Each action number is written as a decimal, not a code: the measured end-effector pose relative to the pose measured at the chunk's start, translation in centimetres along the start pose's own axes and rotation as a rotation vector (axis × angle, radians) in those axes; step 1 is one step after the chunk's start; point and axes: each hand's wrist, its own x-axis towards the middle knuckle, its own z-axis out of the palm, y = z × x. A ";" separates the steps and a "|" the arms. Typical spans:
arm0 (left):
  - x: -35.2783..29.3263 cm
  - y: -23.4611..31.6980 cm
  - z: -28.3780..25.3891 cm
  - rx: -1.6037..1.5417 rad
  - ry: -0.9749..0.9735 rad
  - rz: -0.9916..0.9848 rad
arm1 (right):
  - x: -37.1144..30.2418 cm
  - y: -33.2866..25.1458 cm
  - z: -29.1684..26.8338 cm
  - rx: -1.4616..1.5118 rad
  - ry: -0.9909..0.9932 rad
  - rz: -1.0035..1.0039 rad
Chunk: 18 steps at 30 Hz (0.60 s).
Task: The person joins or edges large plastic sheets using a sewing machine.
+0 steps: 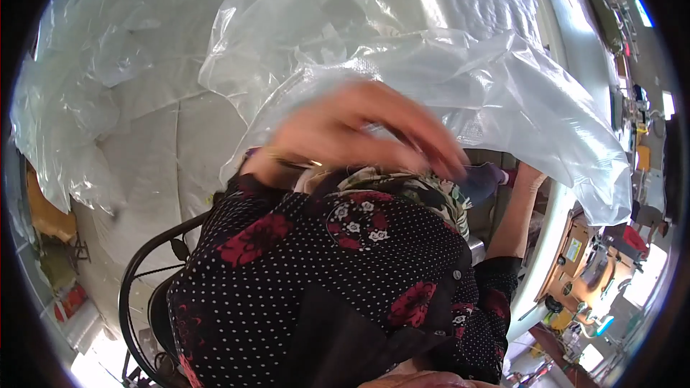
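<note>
A large crinkled sheet of clear plastic spreads in front of me, and its near edge hangs by my lap. Motion blurs my left hand, which is held over the near edge of the sheet. Its fingers stretch to the right with a gap between them and the thumb, and nothing shows in them. Whether it touches the plastic I cannot tell. My right hand is low at the right, beside the pale table edge and just below the hanging plastic. Its fingers are hidden.
More loose clear plastic drapes at the left over a pale grey covering. A black curved metal chair frame stands at my left side. Past the pale table edge, a brown bench holds tools and small parts.
</note>
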 end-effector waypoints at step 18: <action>-13.5 -23.0 -28.6 1.599 0.915 -0.859 | -11.2 0.9 -2.8 0.162 0.111 0.226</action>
